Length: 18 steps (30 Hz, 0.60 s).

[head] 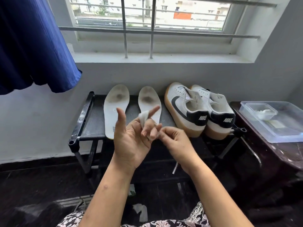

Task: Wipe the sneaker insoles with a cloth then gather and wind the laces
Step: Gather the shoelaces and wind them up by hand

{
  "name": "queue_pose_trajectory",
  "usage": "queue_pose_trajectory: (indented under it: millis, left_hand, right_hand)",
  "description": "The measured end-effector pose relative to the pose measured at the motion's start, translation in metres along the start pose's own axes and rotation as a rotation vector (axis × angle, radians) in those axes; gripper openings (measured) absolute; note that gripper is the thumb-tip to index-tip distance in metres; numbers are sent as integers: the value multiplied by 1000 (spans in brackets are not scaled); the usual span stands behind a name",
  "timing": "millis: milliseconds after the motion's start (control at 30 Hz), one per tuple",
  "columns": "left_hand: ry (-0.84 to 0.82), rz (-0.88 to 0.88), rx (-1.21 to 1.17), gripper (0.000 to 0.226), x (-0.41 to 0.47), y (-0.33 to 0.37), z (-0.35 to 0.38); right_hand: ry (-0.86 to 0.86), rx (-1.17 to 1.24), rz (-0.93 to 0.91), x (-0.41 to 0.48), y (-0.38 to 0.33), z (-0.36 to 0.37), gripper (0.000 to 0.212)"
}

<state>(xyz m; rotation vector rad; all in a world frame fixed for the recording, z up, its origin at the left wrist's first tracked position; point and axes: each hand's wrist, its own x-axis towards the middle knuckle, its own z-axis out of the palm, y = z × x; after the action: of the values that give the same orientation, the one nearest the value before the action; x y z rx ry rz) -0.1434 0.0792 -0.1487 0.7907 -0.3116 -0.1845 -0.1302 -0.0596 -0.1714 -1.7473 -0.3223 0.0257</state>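
Black rack (pixel 91 126), grey-stained insoles (pixel 115 102); white lace (pixel 144 117) round curled left fingers (pixel 147 128), pinched by right fingers (pixel 165 134).

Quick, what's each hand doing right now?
Left hand: partly curled, holding the lace wound round it.
Right hand: pinching the same lace.

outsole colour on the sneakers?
Tan, gum-brown outsoles on both sneakers, under white uppers. The head view shows it best.

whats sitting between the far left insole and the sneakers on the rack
In the head view, the other insole, its near end hidden behind the left hand.
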Motion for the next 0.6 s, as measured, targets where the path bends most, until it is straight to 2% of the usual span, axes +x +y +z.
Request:
queue_pose_trajectory:
  millis: [100, 167, 267, 333, 433, 533, 600]
  left_hand:
    - [152, 64, 86, 97, 1, 3, -13]
    - [192, 74, 217, 103, 1, 4, -22]
    - [184, 21, 505, 113, 1, 3, -28]
    - [132, -89, 613, 99, 0, 3, -24]
    - [-57, -283, 624, 85, -3, -3, -14]
    - [-62, -379, 609, 93, 0, -8, -9]
    - [-86, -418, 462, 94, 3, -11, -6]
  right_hand:
    - [-107, -146, 22, -3, -1, 10, 22]
    - [-177, -234, 1, -5, -7, 9, 21]
    - [-238, -230, -52, -8, -20, 4, 22]
    - [-187, -188, -102, -6, -25, -1, 24]
    - [-79, -127, -158, -3, -23, -8, 25]
    - [-7, 18, -102, -3, -13, -11, 24]
    - [30, 98, -38, -3, -8, -12, 21]
